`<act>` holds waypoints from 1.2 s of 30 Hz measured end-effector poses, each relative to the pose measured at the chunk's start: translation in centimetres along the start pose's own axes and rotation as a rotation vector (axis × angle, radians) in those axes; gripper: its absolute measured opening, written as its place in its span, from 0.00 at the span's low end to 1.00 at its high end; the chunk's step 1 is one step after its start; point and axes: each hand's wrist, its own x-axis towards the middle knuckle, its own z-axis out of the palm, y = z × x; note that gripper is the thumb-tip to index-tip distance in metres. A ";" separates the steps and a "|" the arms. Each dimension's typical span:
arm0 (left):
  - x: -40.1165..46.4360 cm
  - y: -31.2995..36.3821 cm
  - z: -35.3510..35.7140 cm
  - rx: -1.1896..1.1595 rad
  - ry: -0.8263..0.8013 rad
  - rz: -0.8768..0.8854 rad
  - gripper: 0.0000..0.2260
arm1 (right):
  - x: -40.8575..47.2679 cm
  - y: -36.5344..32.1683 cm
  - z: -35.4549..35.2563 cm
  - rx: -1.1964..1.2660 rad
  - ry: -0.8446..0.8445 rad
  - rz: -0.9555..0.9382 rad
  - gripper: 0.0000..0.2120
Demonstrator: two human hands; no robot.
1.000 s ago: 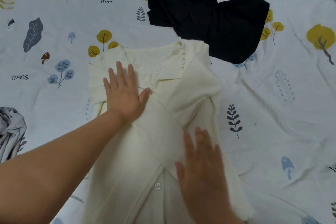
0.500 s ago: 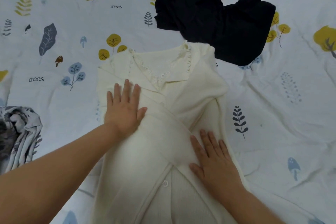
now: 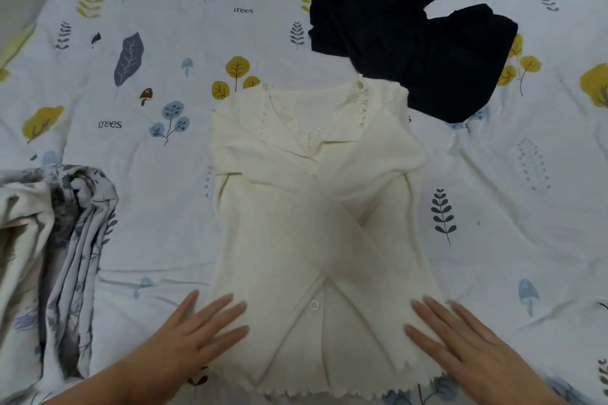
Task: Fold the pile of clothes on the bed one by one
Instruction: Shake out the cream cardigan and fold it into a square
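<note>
White bedsheet (image 3: 493, 207) fills the view, creased, printed with yellow trees, grey leaves, blue mushrooms. Word "trees" readable at 9 o'clock and again toward 11. Cream cardigan (image 3: 316, 207) lies flat at centre, sleeves crossed over its front, one button showing near the hem. My left hand (image 3: 184, 339) rests flat on its 7 o'clock corner, fingers straight and spread; my right hand (image 3: 460, 342) lies flat at 5 o'clock, likewise holding nothing. Black garment (image 3: 411, 26) crumpled at 1 o'clock, touching the cardigan's shoulder. Grey floral cloth (image 3: 59, 256) bunched at 8 o'clock.
</note>
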 end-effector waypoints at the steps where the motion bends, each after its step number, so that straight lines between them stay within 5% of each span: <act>1: -0.4 0.0 0.3 0.004 0.003 -0.006 0.22 | 0.0 0.2 0.3 -0.011 0.019 -0.011 0.20; 3: -0.5 -0.1 0.7 0.026 0.044 -0.026 0.21 | 0.4 0.5 0.5 -0.014 0.065 -0.018 0.25; 6: 0.2 -0.1 0.5 0.039 0.058 -0.012 0.32 | 1.0 0.8 0.9 -0.035 0.070 -0.049 0.34; 10: 1.2 -0.2 -0.5 -0.111 -0.025 -0.024 0.35 | 1.3 0.8 0.5 0.094 0.041 -0.061 0.34; 13: 1.7 0.0 -2.0 -0.248 0.020 -0.075 0.28 | 1.9 0.7 -0.2 0.193 -0.052 -0.014 0.42; 17: 2.5 -0.4 -4.3 -0.660 0.174 -0.215 0.09 | 3.3 0.7 -2.8 0.361 -0.101 0.095 0.34; 21: 3.8 -3.6 -8.5 -1.139 0.236 -0.528 0.04 | 4.9 2.5 -5.4 0.767 0.036 0.366 0.20; 23: 4.7 -6.1 -10.8 -1.316 0.306 -0.610 0.07 | 6.2 4.5 -6.7 0.954 0.126 0.538 0.22; 26: 7.0 -10.2 -12.8 -1.384 0.510 -0.766 0.11 | 8.8 8.6 -8.4 1.084 0.236 0.744 0.29; 30: 11.1 -15.1 -14.0 -1.506 0.687 -0.882 0.11 | 13.6 14.2 -9.7 1.111 0.336 0.809 0.10; 36: 16.0 -21.8 -14.0 -1.467 0.762 -0.926 0.10 | 21.3 20.2 -9.9 1.135 0.308 0.841 0.05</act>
